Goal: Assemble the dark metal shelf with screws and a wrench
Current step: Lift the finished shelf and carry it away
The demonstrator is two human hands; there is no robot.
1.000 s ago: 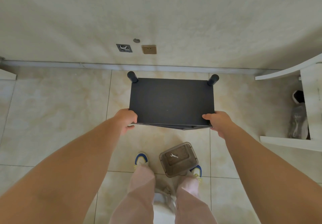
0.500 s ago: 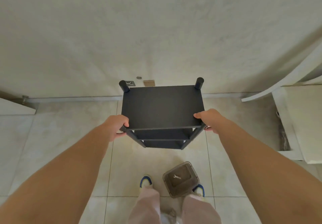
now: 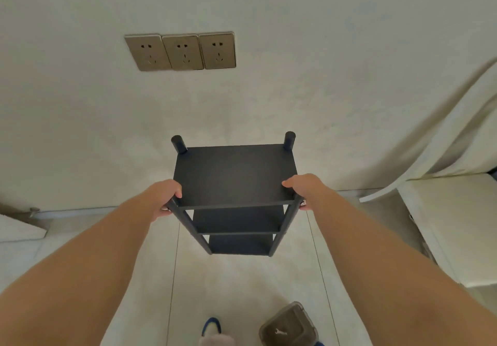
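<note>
Right now the left hand (image 3: 164, 197) is wrapped around the near left post of the dark three-tier metal shelf (image 3: 234, 176), and the right hand (image 3: 302, 188) grips the near right post, thumb lying on the top panel; both are clenched on the frame. The shelf stands upright in the middle of the frame, its two far posts poking up above the top panel, two lower tiers showing beneath. I cannot tell whether its feet are on the pale tiled floor (image 3: 242, 278) or just off it.

What worries me: the hold is only at the top near corners, so the tall, narrow frame could tilt or swing, and any screw not fully tightened might let a joint rack. Stepping back could catch the clear lidded plastic box (image 3: 289, 327) at lower right of the frame, where a small silver wrench (image 3: 279, 332) lies, just beside the blue-toed shoe (image 3: 212, 325). The white furniture (image 3: 443, 224) at the right edge is near enough to knock.

Three brass-coloured wall sockets (image 3: 183, 51) sit at upper left; I can read no brand, label or writing anywhere
</note>
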